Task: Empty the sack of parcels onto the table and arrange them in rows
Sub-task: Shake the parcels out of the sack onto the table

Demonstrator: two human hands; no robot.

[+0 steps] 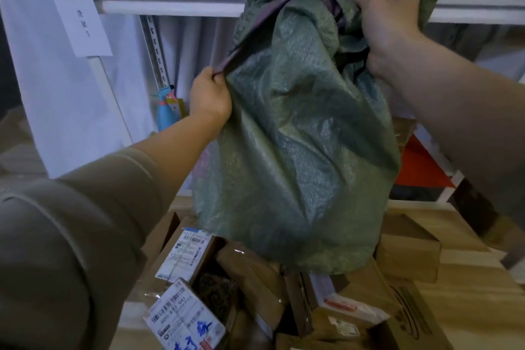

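Green woven sack (295, 133): held aloft above the tabletop (466, 278), hanging slack, its lower end just over the parcels. Left hand (210, 96): fingers curled, pinching the sack's purple-striped edge at its left side. Right hand (389, 28): fingers clenched around bunched sack fabric, higher than the left.

Parcels: a loose heap of cardboard boxes on the wooden tabletop beneath the sack. Labelled box with barcode (186, 253) at left; second labelled box with blue handwriting (184, 321) nearer the camera; plain box (409, 250) at right, set apart from the heap.

Background: white shelf rail (170, 1) carrying boxes; paper label (82, 23); blue spray bottle (166, 109) beside the upright.
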